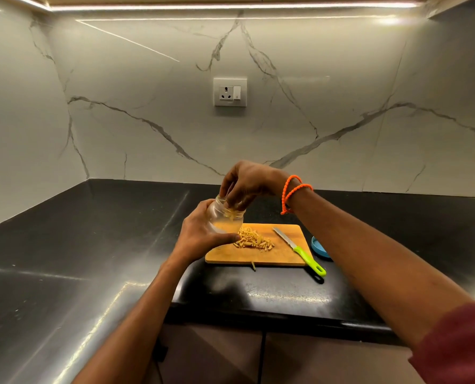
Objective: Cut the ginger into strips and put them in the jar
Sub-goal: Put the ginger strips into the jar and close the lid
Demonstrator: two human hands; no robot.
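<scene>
We see the clear glass jar (225,217) tilted, open-mouthed, above the board's left end; pale ginger strips (254,241) piled beside it.

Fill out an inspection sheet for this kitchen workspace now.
Surface: black countertop, glossy, with reflections.
Job's things: glass jar held tilted above the cutting board; ginger strips piled on the board; one stray strip on the counter; green-handled knife lying across the board's right edge.
Clutter: blue lid right of the board.
Grippers: left hand grips the jar; right hand has its fingertips in the jar mouth.
Cables: nothing seen.
Surroundings: marble-look wall, wall socket.
</scene>
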